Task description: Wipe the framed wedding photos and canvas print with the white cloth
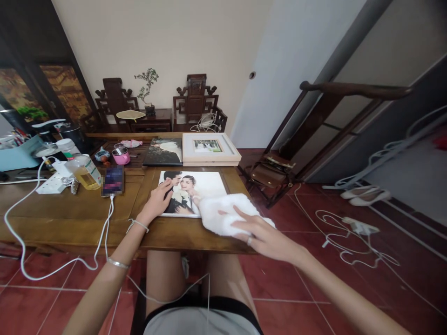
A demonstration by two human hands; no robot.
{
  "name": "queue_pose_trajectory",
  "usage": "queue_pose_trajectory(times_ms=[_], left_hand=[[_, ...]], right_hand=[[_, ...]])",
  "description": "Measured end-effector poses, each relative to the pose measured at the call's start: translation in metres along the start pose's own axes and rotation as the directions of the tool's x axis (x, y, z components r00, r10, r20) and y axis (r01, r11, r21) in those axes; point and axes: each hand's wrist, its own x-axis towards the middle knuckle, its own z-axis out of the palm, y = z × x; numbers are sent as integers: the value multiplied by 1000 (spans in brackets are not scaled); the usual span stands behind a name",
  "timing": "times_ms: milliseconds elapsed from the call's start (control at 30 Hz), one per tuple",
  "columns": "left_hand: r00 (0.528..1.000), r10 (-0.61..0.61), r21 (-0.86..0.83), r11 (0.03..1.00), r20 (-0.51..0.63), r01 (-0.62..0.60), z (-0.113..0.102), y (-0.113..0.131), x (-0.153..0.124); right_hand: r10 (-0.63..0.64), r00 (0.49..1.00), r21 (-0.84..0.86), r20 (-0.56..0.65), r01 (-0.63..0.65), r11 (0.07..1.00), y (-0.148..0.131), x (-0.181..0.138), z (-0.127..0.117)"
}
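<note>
A glossy wedding photo panel, showing a couple, lies flat on the wooden table near its front edge. My left hand rests on the panel's left side with its fingers stretched out. In my right hand is a fluffy white cloth, bunched up and gripped from its right side. The cloth covers the panel's lower right corner and reaches over the table edge nearby. Part of my right fingers sinks into the cloth's folds.
Behind the panel lie a dark photo album and a boxed white picture frame. To the left are a charging phone, a bottle of yellow liquid, a power strip and a pink cup. A wooden chair stands right.
</note>
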Motion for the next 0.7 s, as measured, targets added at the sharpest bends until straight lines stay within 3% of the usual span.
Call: queue_pose_trajectory(times_ms=[100, 233, 367, 500, 700], left_hand=[[1000, 1, 6, 1000, 21, -1, -1, -1, 0], [999, 22, 6, 1000, 32, -23, -3, -1, -1], [1000, 4, 0, 1000, 25, -4, -2, -1, -1], [1000, -17, -20, 1000, -6, 17, 1, 0, -1], [999, -37, -18, 999, -15, 37, 3, 2, -1]], right_hand=[[58, 995, 41, -81, -54, 998, 25, 35, -6], [30, 981, 76, -194, -16, 997, 65, 108, -17], [45, 963, 78, -266, -25, 997, 78, 149, -22], [5, 975, 35, -224, 3, 999, 65, 127, -10], [-71, 991, -46, -113, 66, 997, 7, 35, 6]])
